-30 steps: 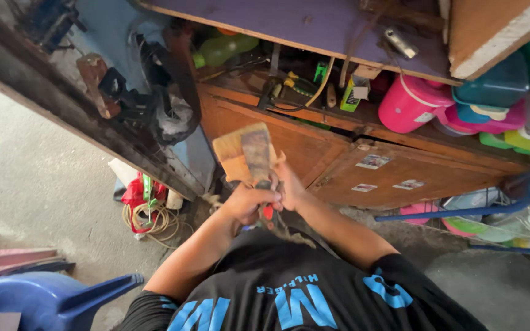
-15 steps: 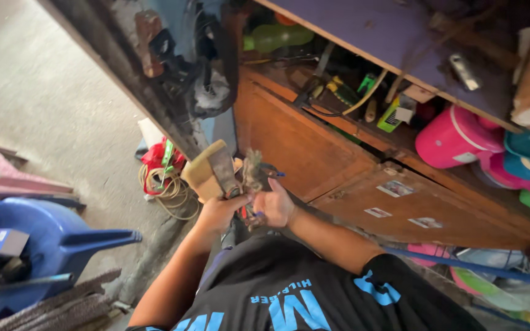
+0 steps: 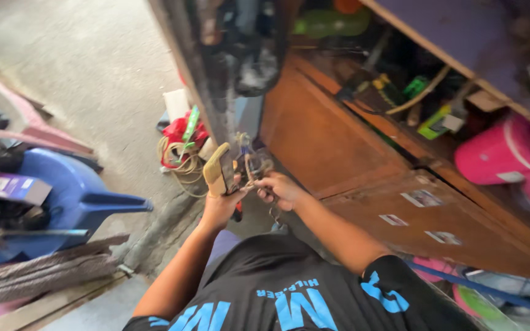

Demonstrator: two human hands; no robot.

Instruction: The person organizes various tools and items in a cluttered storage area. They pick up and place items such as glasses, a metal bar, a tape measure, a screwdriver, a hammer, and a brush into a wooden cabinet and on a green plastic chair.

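View swung left since earlier frame | left hand (image 3: 221, 207) closed around folded notes (image 3: 218, 170) | right hand (image 3: 280, 189) fingers pinching more notes (image 3: 251, 162) | cabinet (image 3: 363, 165) ahead

Concrete floor (image 3: 93, 79) with coiled cord (image 3: 176, 164)

Head-camera view of the wearer's own upper body. Torso: a black short-sleeved shirt (image 3: 289, 288) of smooth, slightly shiny fabric, filling the near centre of the frame. Chest: large blue block lettering printed across the front, with a smaller line of blue lettering above it, all seen upside down from this viewpoint. Sleeves: short, black, ending above the elbows; the sleeve at the near right carries further blue printing. Forearms and both hands are bare: no gloves, watch or rings can be made out.
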